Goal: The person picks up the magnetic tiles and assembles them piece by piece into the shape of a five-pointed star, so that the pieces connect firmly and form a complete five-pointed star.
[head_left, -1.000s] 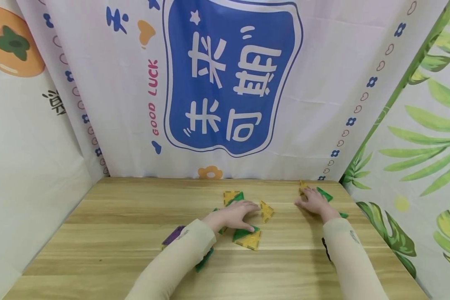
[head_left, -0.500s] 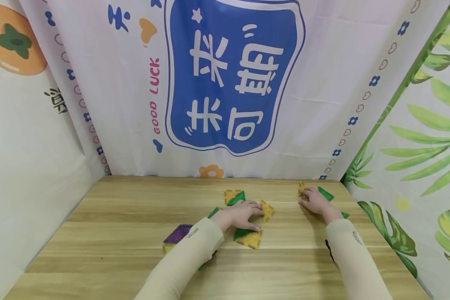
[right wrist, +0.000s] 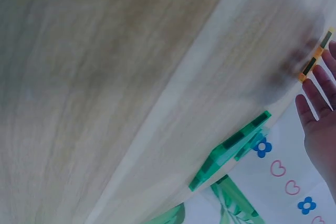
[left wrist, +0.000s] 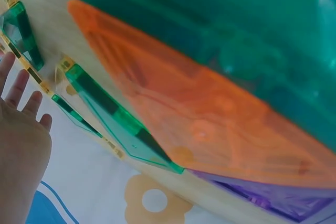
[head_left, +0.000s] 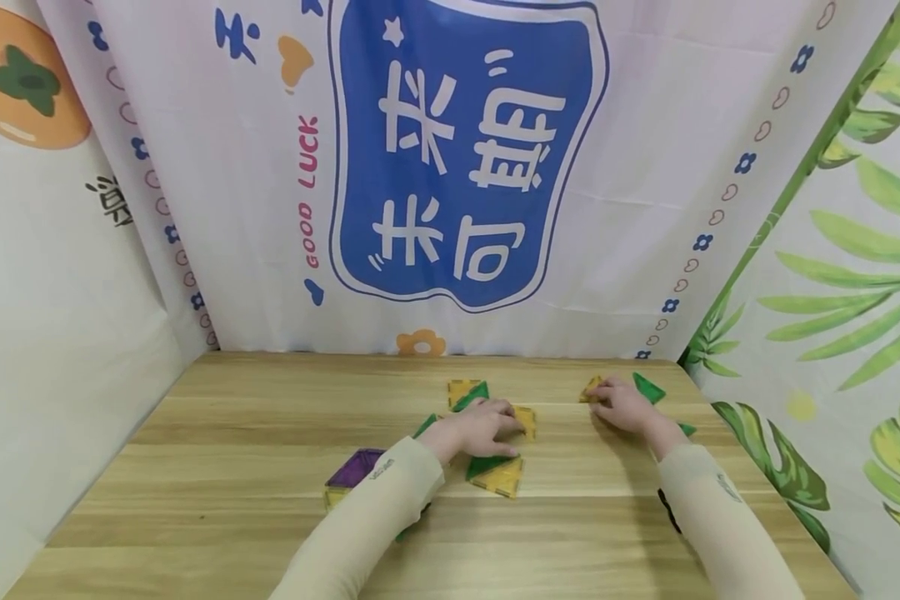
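Purple translucent plastic tile (head_left: pixel 351 469) shows at near left, beside your left sleeve (head_left: pixel 367 517). Farther on, your left hand (head_left: pixel 482 429), fingers loosely extended, touches a yellow translucent plastic tile (head_left: pixel 527 421). To the right, your right hand (head_left: pixel 627 406) has its fingers on another yellow tile (head_left: pixel 592 387); you cannot tell whether it pinches. Far right lies a green triangular plastic tile (head_left: pixel 648 387).

Arms (head_left: pixel 356 521) extended forward; left fingers (left wrist: pixel 18 86) parted
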Available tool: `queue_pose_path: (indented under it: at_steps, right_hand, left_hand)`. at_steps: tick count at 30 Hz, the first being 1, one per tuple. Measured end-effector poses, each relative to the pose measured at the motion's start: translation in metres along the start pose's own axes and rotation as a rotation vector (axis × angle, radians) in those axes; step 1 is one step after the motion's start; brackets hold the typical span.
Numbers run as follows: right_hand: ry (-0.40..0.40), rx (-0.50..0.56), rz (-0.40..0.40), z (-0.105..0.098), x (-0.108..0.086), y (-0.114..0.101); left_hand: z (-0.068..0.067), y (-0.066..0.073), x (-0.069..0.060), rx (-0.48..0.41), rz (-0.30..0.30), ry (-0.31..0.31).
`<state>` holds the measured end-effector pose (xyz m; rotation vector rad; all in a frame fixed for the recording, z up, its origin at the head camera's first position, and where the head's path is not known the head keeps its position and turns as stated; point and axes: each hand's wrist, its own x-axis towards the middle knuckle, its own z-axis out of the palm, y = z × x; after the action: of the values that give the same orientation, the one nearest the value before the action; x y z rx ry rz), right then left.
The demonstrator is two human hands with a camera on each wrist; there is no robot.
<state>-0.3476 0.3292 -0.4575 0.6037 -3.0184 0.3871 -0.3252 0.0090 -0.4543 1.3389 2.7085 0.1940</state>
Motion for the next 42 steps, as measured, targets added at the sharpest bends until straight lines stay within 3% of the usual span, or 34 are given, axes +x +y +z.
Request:
queue_pose_path:
  at_steps: [14, 25, 33, 42]
  right_hand:
    - [0.02, 0.006, -0.132, 0.004, -0.013, -0.014]
    - [-0.087, 0.109, -0.278, 0.001, -0.024, -0.028]
    - [-0.06, 0.12, -0.21, 0.0, -0.027, -0.028]
    - [-0.019, 0.109, -0.259, 0.012, -0.027, -0.036]
  left_hand:
    - [0.004, 0.001, -0.003, 0.025, -0.062, 0.002]
    - [-0.001, -0.004, -0.006, -0.138, -0.078, -0.012]
    - [-0.005, -0.009, -0.012, -0.111, -0.12, -0.017]
    - [-0.006, -0.011, -0.012, -0.119, -0.113, -0.032]
